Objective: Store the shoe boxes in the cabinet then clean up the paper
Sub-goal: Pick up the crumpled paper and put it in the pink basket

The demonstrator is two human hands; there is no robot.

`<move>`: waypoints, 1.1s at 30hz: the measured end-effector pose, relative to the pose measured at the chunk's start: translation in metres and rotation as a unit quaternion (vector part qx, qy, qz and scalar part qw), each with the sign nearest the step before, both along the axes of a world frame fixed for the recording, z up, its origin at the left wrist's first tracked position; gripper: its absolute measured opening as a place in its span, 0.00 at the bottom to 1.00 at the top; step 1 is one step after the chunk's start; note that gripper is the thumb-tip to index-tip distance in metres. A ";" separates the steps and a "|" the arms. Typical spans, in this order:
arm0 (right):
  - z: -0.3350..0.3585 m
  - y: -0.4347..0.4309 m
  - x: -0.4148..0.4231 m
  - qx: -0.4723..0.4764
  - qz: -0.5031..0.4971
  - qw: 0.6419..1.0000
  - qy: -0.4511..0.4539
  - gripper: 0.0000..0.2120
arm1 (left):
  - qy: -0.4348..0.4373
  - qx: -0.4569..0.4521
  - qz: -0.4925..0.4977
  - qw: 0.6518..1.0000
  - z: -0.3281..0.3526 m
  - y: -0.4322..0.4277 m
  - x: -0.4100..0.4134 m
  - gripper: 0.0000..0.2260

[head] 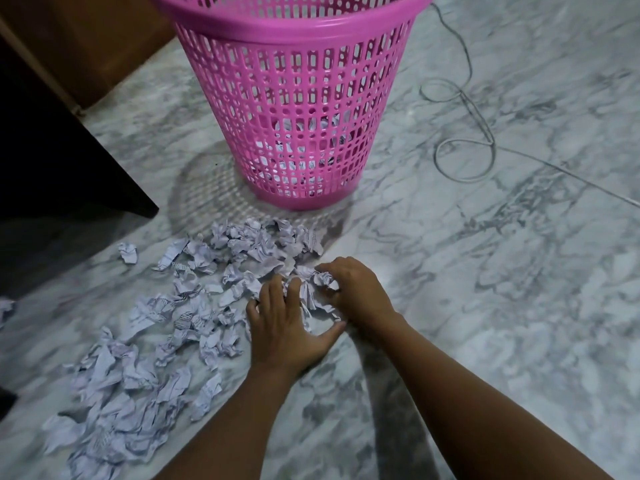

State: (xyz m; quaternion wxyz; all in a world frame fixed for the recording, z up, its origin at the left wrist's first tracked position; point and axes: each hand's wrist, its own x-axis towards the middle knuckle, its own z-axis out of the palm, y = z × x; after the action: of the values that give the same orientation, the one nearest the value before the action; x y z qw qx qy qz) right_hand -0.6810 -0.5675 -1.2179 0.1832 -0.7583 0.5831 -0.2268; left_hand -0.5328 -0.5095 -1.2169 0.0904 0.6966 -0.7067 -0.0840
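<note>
Head view, looking down at the floor. Both hands sit at the right edge of the crumpled paper. The right hand has its fingers curled in around a wad of it, properly clutching. The left hand is looser: its fingers are spread and laid onto the scraps with the tips dipping in, and the thumb sticks out flat toward the right wrist. A little bunch of paper is trapped between the two hands.

The rest of the paper trails off to the left of the left fingers and back toward the person, thickest at the near-left end. One stray ball lies well off to the far left. Straight ahead of the fingertips is a short strip of scraps, then the base of the pink basket, upright, with some paper already showing through its holes low down.

For room, right of the right fingers it's just bare marble floor, grey-veined and a bit glossy. The only thing out there is a thin cable, looped well beyond and to the right of the basket. On the left, past the pile, the dark corner of some furniture juts in, with a wooden panel behind it. So that side is the tight one. Lighting is dim and the basket throws a lattice shadow toward the hands.
</note>
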 end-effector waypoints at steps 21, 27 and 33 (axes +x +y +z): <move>0.029 -0.060 0.048 0.106 0.013 0.983 0.146 0.35 | 0.038 -0.140 -0.110 0.983 -0.009 -0.014 0.011 0.09; 0.024 -0.058 0.049 0.095 0.022 0.993 0.064 0.22 | 0.077 -0.117 -0.145 0.979 -0.007 -0.015 0.021 0.10; 0.025 -0.045 0.039 0.116 -0.058 0.987 -0.099 0.19 | 0.157 -0.127 -0.130 0.971 0.002 -0.022 0.030 0.09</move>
State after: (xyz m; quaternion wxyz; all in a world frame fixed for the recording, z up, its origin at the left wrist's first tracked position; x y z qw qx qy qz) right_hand -0.6425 -0.6128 -1.1932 0.3134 -0.6705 0.6274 -0.2420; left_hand -0.5027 -0.5318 -1.2152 0.2763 0.5594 -0.7733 -0.1127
